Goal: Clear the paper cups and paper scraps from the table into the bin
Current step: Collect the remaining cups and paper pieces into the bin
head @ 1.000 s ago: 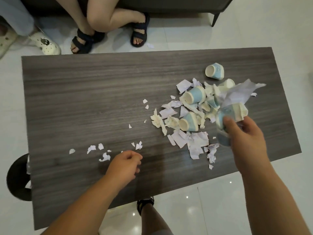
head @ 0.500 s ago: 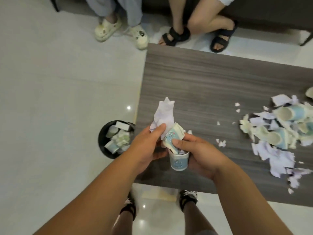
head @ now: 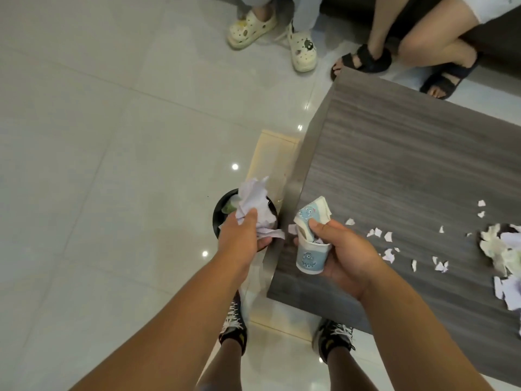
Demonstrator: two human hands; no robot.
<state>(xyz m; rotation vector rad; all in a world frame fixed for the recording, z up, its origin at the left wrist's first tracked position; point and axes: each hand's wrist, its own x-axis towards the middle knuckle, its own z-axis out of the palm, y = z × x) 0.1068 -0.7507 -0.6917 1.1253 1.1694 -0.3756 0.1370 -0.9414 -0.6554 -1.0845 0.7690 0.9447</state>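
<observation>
The right hand (head: pixel 342 256) is clamped around a blue paper cup (head: pixel 311 256) with a flattened cup (head: pixel 311 218) stuffed into its mouth, held over the near corner of the grey worktop (head: pixel 408 165). At its nine o'clock, the left hand (head: pixel 242 235) grips a crumpled wad of paper (head: pixel 253 206) directly above the black bin (head: pixel 218 214) on the floor. Loose paper scraps (head: pixel 377 232) lie on the worktop toward three o'clock, with a larger heap (head: pixel 499 249) at the right edge.

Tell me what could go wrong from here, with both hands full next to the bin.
1. The crumpled paper in the left hand looks wide against the small bin mouth; pieces may land on the floor.
2. The flattened cup sits loosely in the upright cup held by the right hand and could tip out over the table edge.
</observation>
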